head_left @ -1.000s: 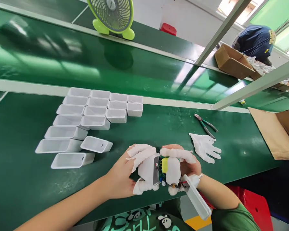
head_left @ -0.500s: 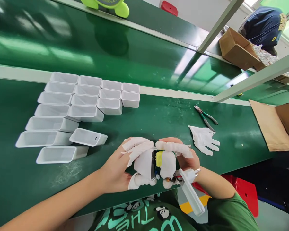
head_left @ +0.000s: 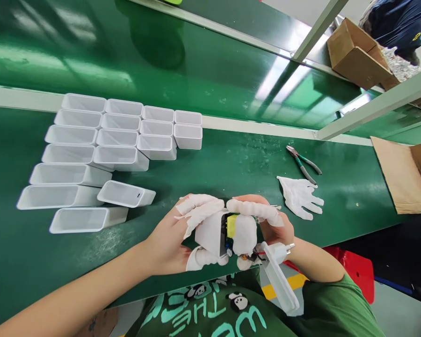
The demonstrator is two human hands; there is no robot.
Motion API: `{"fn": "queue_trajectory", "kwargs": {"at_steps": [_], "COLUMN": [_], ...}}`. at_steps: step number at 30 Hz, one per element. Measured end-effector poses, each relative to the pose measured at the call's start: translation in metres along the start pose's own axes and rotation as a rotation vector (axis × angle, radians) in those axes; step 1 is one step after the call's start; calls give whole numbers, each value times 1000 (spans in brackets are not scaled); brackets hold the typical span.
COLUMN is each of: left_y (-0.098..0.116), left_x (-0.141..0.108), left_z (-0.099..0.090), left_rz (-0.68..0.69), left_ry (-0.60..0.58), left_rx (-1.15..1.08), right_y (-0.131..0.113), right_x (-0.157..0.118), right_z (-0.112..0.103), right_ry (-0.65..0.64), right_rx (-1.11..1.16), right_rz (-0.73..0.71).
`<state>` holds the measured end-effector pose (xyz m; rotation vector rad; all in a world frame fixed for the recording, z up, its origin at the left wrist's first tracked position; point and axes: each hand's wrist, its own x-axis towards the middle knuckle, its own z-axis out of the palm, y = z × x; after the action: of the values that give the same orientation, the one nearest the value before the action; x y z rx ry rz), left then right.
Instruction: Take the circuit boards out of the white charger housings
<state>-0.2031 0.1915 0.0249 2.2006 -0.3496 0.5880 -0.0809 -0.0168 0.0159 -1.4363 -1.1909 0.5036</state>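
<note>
My left hand [head_left: 185, 234] and my right hand [head_left: 266, 224] meet near the table's front edge, white cloth covers on their fingers. Between them they grip a small circuit board [head_left: 230, 228] with a yellow block and small parts on it. Fingers hide much of it, and a pale surface on its left I cannot make out clearly. Thin red and dark wires run from its right side to a white plastic plug housing [head_left: 282, 285] with two metal pins, which hangs slanting down beside my right wrist.
Several white open plastic cases [head_left: 70, 152] stand in rows on the green table at left; one case [head_left: 126, 193] lies apart. Cutting pliers [head_left: 303, 164] and a white glove [head_left: 301, 196] lie at right. Cardboard boxes [head_left: 358, 54] and a co-worker [head_left: 396, 23] are beyond.
The view has shifted slightly, so the table things appear a little displaced. My hands keep nearly the same grip on the circuit board.
</note>
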Motion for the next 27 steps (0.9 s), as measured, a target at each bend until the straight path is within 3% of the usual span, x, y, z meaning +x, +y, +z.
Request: {"fn": "queue_trajectory", "kwargs": {"at_steps": [4, 12, 19, 27], "left_y": [1, -3, -2, -2], "left_x": [0, -4, -6, -4], "left_z": [-1, 2, 4, 4], "left_rz": [-13, 5, -3, -6], "left_ry": [-17, 8, 19, 23], "left_rx": [19, -12, -10, -3], "right_y": [-4, -11, -6, -11], "right_x": [5, 11, -1, 6], "right_z": [3, 4, 4, 4], "right_ry": [59, 68, 91, 71], "right_rx": [38, 27, 36, -22], "right_rz": [-107, -98, 34, -34]}}
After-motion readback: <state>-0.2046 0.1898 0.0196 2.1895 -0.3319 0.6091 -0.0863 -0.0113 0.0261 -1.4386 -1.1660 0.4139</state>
